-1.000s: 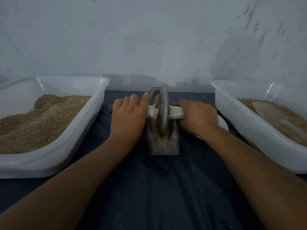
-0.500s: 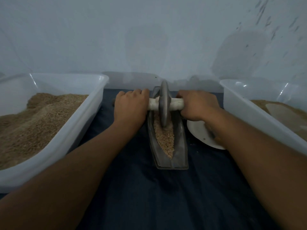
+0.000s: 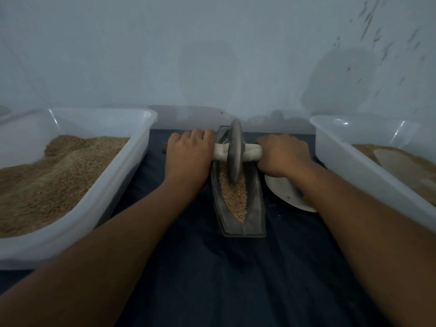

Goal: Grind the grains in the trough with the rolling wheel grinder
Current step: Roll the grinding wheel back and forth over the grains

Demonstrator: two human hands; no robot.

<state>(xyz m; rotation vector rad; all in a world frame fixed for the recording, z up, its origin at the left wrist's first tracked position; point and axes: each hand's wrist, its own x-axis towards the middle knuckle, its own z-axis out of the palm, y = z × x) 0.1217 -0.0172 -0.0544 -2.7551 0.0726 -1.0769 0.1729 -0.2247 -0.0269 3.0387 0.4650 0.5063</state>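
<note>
Both hands [image 3: 188,154] [image 3: 282,154] still grip the handle [image 3: 252,153], wheel [image 3: 235,152] rolled farther along the trough [image 3: 257,208].

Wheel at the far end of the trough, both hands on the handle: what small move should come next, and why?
Probably roll the wheel back toward the person. It stands at the far end of the trough, and the grains in the near half lie uncovered. The left hand and right hand grip the handle either side.
</note>
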